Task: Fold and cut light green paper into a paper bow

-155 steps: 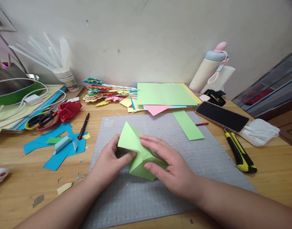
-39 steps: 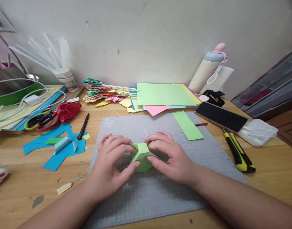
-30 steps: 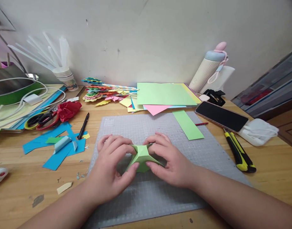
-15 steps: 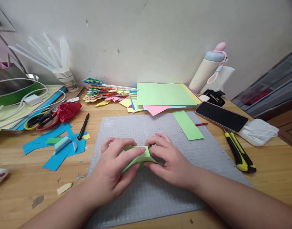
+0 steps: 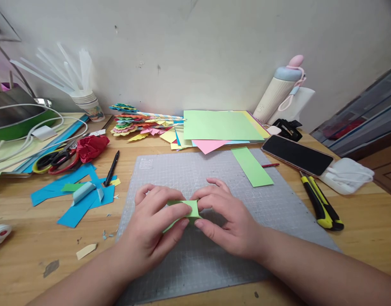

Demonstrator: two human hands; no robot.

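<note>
A small folded piece of light green paper (image 5: 192,208) is held above the grey cutting mat (image 5: 195,263). My left hand (image 5: 150,225) is closed round its left part, index finger on top and thumb against the near side. At the paper's right end, my right hand (image 5: 229,219) has its thumb at the near corner and its fingers at the far edge. Much of the paper is hidden behind the left fingers. A flat green paper strip (image 5: 252,167) lies at the mat's upper right, partly over a thin red stick (image 5: 272,165).
Blue paper scraps (image 5: 77,212), a black pen (image 5: 112,168) and scissors (image 5: 59,161) lie left. A utility knife (image 5: 321,204) and phone (image 5: 297,155) lie right. Coloured sheets (image 5: 224,125) and paper flowers (image 5: 131,123) line the wall, near a tilted bottle (image 5: 275,93).
The right end of the green paper now looks flatter and narrower, its flared near corner drawn in. My right thumb and fingers have shifted slightly; the left hand is nearly unmoved.
</note>
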